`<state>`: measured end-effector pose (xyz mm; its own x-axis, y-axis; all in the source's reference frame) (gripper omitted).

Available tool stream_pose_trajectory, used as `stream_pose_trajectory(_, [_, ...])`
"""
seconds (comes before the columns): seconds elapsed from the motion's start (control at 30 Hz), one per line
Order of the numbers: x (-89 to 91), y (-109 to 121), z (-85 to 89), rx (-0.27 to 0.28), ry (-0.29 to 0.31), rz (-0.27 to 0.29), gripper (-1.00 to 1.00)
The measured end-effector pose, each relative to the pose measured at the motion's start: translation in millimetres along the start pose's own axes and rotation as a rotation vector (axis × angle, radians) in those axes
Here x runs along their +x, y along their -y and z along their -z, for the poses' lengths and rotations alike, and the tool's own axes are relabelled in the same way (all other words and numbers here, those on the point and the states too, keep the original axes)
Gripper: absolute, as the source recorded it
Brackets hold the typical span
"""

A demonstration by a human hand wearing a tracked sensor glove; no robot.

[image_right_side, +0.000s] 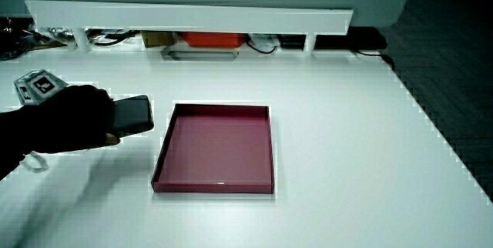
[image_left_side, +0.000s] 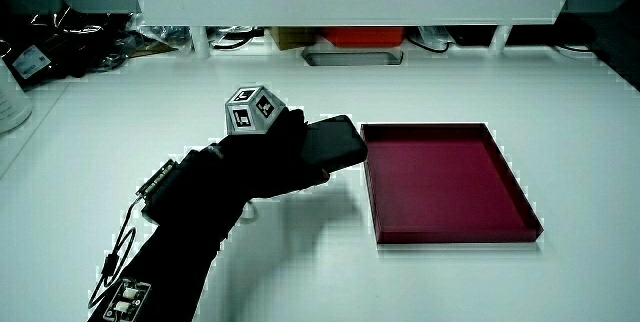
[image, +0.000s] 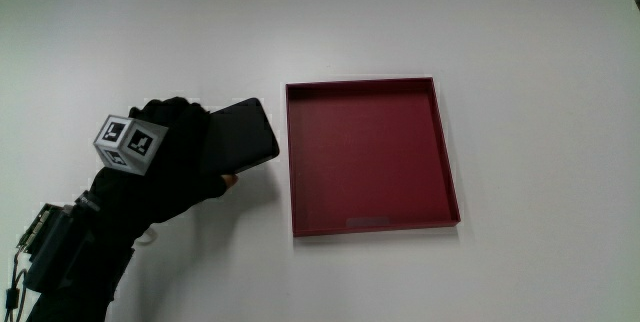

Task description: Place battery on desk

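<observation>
While the hand [image: 165,167] is hovering beside the tray [image: 450,177], its grip is grasping the battery [image: 243,134], a flat black slab with rounded corners. The fingers are wrapping round the end of the battery away from the tray, and the other end is sticking out free, pointing toward the tray and stopping just short of its wall. In a side view the battery [image_left_side: 332,141] is tilting a little, and a shadow is lying on the desk [image_left_side: 300,252] beneath the hand [image_left_side: 265,157], so the battery is riding above the desk rather than resting on it. In a side view the battery [image_right_side: 131,115] is again showing just beside the tray [image_right_side: 166,144], apart from it, with the hand [image_right_side: 73,117] clamping its end.

The cube [image: 130,143] is sitting on the back of the hand, its patterned faces turning up. The forearm is reaching from the hand toward the person, away from the tray. The tray, dark red, square and shallow, is lying flat on the desk with nothing in it.
</observation>
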<state>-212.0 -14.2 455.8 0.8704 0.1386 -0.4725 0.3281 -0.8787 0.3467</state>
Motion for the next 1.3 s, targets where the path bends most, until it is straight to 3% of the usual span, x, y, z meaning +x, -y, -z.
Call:
stream_pose_trajectory(0.03, [-3.5,1,0.0,0.003,-0.018,0.004,0.0])
stream_pose_trajectory(0.1, [-12.1,4,2.3,-0.008,-0.022,-0.045,0.0])
stream_pose_trajectory(0.13, [-26.1,3,10.0,-0.048,-0.044,-0.069,0.0])
stream_pose_trajectory(0.17, [-32.0,4,13.2,-0.041,-0.047,-0.085,0.0])
stream_pose_trajectory(0.27, [-38.9,5,17.8,-0.062,-0.028,-0.108,0.0])
stream_pose_trajectory(0.47, [-59.4,6,32.2,-0.079,-0.051,-0.17,0.0])
stream_pose_trajectory(0.63, [-65.3,4,39.6,-0.101,-0.053,-0.183,0.0])
stream_pose_trajectory(0.67, [-64.1,5,37.5,-0.093,-0.03,-0.182,0.0])
stream_pose_trajectory(0.83, [-63.1,3,38.0,-0.108,-0.056,-0.193,0.0])
stream_pose_trajectory(1.13, [-66.0,6,41.1,-0.14,-0.042,-0.235,-0.39])
stream_pose_trajectory(1.3, [-65.1,5,43.3,-0.188,-0.078,-0.255,-0.61])
